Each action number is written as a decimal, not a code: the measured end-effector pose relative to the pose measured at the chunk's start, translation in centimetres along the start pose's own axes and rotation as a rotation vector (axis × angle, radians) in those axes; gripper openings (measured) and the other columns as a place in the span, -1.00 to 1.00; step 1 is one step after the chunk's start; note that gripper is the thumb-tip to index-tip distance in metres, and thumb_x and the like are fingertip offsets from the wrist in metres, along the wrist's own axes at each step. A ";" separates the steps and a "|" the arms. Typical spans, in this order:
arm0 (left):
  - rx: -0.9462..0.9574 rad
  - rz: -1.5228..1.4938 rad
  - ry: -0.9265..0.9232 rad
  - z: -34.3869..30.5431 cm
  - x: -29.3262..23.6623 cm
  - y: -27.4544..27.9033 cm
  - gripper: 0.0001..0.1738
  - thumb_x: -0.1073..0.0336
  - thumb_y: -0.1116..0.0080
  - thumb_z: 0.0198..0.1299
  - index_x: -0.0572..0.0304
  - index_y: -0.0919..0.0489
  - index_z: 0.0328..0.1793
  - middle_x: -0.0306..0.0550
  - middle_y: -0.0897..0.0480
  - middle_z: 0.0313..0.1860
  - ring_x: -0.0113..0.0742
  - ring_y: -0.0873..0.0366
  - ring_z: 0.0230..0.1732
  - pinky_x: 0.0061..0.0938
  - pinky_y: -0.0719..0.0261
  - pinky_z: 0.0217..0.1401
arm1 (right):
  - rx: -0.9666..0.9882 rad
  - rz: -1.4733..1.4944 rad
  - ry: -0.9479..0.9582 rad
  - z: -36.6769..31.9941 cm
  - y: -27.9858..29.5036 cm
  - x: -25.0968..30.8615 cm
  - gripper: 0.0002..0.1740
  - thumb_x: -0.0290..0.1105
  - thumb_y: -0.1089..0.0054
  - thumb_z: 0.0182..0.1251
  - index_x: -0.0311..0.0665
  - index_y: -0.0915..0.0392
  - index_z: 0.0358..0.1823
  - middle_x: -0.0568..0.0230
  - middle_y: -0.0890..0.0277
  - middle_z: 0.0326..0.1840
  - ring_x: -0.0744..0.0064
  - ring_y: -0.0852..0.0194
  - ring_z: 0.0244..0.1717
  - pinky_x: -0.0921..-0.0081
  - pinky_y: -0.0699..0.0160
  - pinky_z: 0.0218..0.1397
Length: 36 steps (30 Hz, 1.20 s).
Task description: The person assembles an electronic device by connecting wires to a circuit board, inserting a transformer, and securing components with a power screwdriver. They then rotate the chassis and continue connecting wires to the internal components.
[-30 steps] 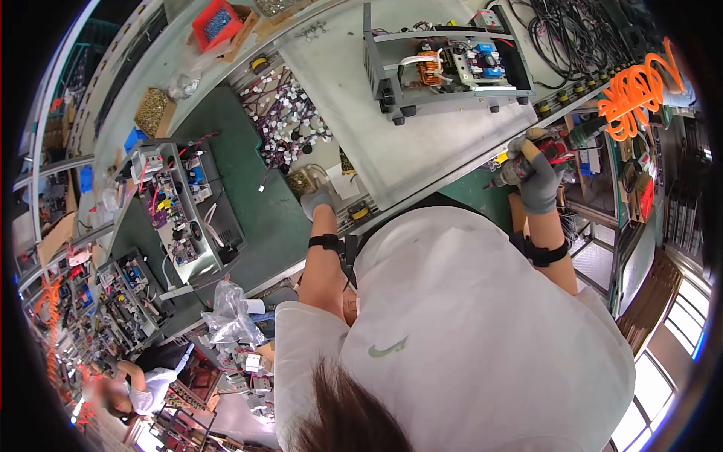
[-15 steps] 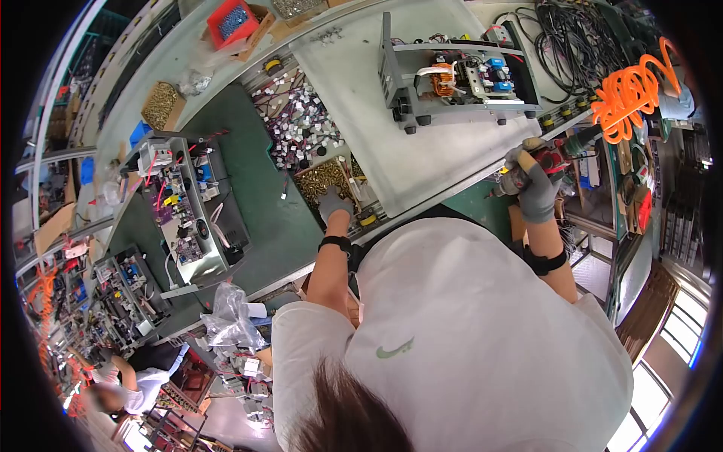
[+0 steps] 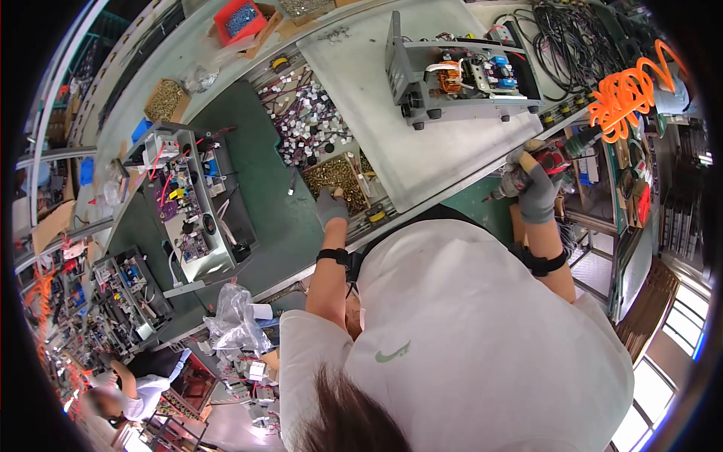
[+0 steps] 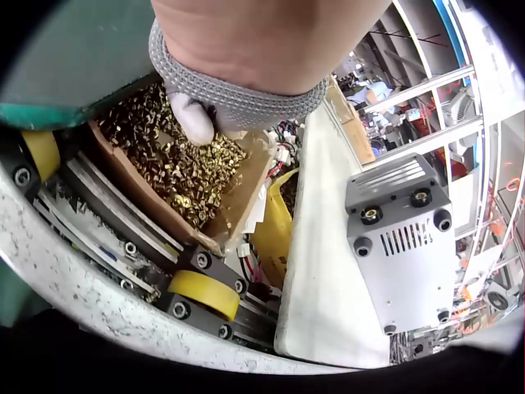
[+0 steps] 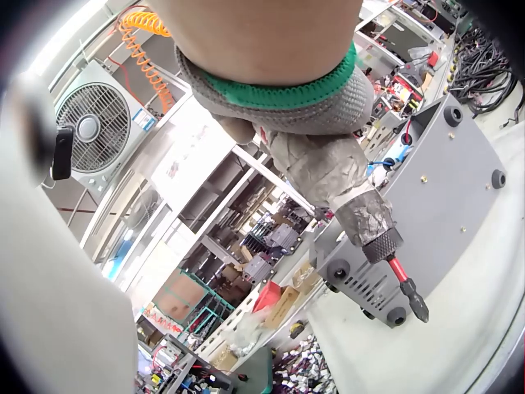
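The power driver point(image 5: 332, 176), with a red body and a nose wrapped in worn grey tape, lies at the near edge of the bench, gripped by the gloved right hand point(image 3: 536, 192), whose fingers are curled round it. Its nose ends in a dark knurled collar point(image 5: 383, 245), from which a slim bit point(image 5: 413, 297) projects, red along the shank and dark at the tip. The glove covers much of the body, and whether the orange coiled hose point(image 3: 625, 102) close behind joins it cannot be made out. The gloved left hand point(image 3: 331, 209) is at the open brown cardboard box point(image 4: 156, 205) of small brass-coloured pieces point(image 4: 197, 176); its thumb reaches down over them, but the other fingers are largely hidden, so whether it pinches a piece cannot be told. A yellow object point(image 4: 275, 234), partly cut off by the pale board point(image 3: 407, 173), stands beside the box. A heap of white connectors with dark leads point(image 3: 305, 113) lies beyond the box. On the board rests a grey metal chassis point(image 3: 478, 109) with black feet, an orange-wound coil and blue components; the finer parts inside are too small to identify.
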<state>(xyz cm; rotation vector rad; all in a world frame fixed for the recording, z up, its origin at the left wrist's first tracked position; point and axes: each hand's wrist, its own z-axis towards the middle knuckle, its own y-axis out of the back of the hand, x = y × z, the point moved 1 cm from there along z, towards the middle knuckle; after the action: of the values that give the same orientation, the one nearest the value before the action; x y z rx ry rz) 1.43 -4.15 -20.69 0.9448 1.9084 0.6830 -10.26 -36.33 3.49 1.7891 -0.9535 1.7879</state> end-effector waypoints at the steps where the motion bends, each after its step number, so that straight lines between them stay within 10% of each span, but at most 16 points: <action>1: 0.034 0.014 0.037 0.1 0.2 0.3 -0.71 0.31 -0.11 0.12 0.16 -0.52 -0.01 0.14 -0.62 -0.14 0.11 -0.55 -0.08 -0.16 -0.50 -0.10 | 0.004 0.002 0.002 -0.2 -0.2 0.0 -0.76 -0.59 -0.13 0.03 -0.38 -0.42 -0.21 0.13 -0.49 -0.47 0.37 -0.49 -0.46 0.50 -0.48 -0.35; 11: -0.063 -0.043 -0.010 1.0 2.3 -1.3 -0.77 0.26 -0.06 0.20 0.22 -0.54 -0.10 0.14 -0.64 -0.28 0.03 -0.60 -0.22 -0.20 -0.53 -0.26 | -0.009 0.010 -0.004 -1.2 -0.6 0.4 -0.76 -0.57 -0.10 0.05 -0.38 -0.41 -0.20 0.13 -0.49 -0.46 0.35 -0.48 -0.48 0.48 -0.46 -0.37; 16: 0.573 -1.745 0.282 -0.2 -0.8 0.3 -0.75 0.19 0.00 0.30 0.23 -0.51 -0.09 -0.07 -0.58 -0.30 -0.34 -0.52 -0.40 -0.51 -0.50 -0.47 | 0.036 0.024 0.047 0.7 -0.2 1.2 -0.77 -0.56 -0.07 0.06 -0.38 -0.40 -0.20 0.13 -0.46 -0.46 0.31 -0.47 -0.43 0.44 -0.46 -0.34; 27: 0.984 -1.073 -0.169 -9.9 -23.4 5.8 -0.62 0.30 -0.14 0.23 0.36 -0.43 0.10 -0.14 -0.52 -0.23 -0.52 -0.46 -0.36 -0.74 -0.47 -0.41 | 0.401 0.593 0.150 8.6 -0.2 7.5 -0.77 -0.34 -0.05 0.15 -0.26 -0.41 -0.18 0.18 -0.35 -0.36 0.21 -0.34 -0.27 0.31 -0.36 -0.16; 36: 1.124 -1.313 -0.026 -10.6 -28.2 1.6 -0.65 0.09 -0.17 0.19 0.19 -0.46 -0.09 -0.18 -0.53 -0.35 -0.55 -0.41 -0.46 -0.75 -0.34 -0.54 | 0.405 0.733 0.167 12.3 1.4 6.6 -0.73 -0.31 -0.05 0.19 -0.27 -0.39 -0.13 0.14 -0.35 -0.37 0.14 -0.36 -0.31 0.25 -0.41 -0.21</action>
<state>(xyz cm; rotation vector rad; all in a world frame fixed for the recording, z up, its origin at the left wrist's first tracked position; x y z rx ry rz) 1.88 -27.42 -1.49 0.0613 2.2944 -1.2396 -3.36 -47.27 8.90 1.5653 -1.3675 2.6946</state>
